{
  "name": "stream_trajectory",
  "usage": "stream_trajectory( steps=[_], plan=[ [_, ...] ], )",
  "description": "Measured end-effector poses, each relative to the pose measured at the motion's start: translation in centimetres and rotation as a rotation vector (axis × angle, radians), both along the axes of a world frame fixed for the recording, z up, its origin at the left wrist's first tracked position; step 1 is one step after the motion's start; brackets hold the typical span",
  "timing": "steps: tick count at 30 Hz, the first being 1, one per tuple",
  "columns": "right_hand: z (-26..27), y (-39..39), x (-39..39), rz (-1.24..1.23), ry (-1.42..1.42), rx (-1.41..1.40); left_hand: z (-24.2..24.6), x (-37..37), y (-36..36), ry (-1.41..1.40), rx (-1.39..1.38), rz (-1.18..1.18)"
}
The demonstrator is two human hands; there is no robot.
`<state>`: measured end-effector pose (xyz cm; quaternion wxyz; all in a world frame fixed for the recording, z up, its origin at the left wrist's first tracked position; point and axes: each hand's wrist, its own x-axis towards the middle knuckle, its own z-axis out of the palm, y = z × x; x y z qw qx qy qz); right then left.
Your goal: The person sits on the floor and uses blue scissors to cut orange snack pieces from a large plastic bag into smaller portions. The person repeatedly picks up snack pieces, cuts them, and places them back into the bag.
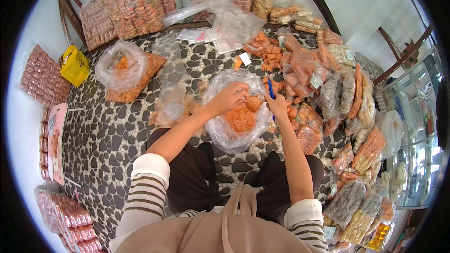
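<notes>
A large clear plastic bag (219, 135) stands with its mouth spread wide on the floor between my knees. Loose orange snack pieces (240, 119) lie inside it. Over the bag's mouth, my left hand (230, 96) has its curled fingers at the edge of a small clear packet of orange snacks (254, 103). My right hand (277, 105), at the bag's right rim, grips a slim blue tool (270, 88), perhaps a knife; it points away from me and its exact kind is unclear. Part of the packet is hidden by my left fingers.
Orange snack packets (306, 65) heap up on the right, before a glass display case (411, 119). Another open plastic bag (121, 47) stands far left beside a yellow bag (75, 66). Plastic sheeting (235, 19) lies at the back. A pink low table (57, 144) stands left.
</notes>
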<state>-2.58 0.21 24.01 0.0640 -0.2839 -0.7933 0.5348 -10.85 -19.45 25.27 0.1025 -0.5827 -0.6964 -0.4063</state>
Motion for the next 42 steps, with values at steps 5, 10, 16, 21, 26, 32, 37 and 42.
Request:
stream_trajectory(
  steps=[5, 10, 16, 21, 26, 32, 37, 42],
  plan=[
    [-1.3, -1.7, 0.5, 0.007, 0.163, -0.653, -4.6, 0.7, 0.9, -1.171, -0.102, 0.073],
    [-2.1, -2.3, 1.1, 0.165, 0.144, -0.498, -6.6, 0.2, 1.0, -1.551, -0.137, 0.184],
    [-3.1, -3.3, 0.6, 0.195, 0.234, -0.056, -6.3, -0.8, 0.9, -1.672, -0.22, 0.225],
    [-2.8, -3.5, -0.3, 0.148, 0.15, 0.173, -5.8, -1.4, 0.4, -1.62, -0.251, 0.196],
    [-3.2, -3.4, -1.4, 0.167, 0.151, 0.171, -5.3, -1.9, -0.6, -1.608, -0.185, 0.22],
    [-4.7, -2.5, -2.7, -0.03, 0.083, -0.327, -4.9, -1.8, -0.8, -1.552, -0.061, 0.383],
    [-4.9, -2.1, -2.5, -0.075, 0.016, -0.278, -5.0, -0.8, -0.2, -0.816, -0.119, 0.313],
    [-4.5, -3.1, -2.0, 0.041, -0.003, -0.304, -6.7, 0.3, 0.3, -0.52, -0.13, 0.341]
  ],
)
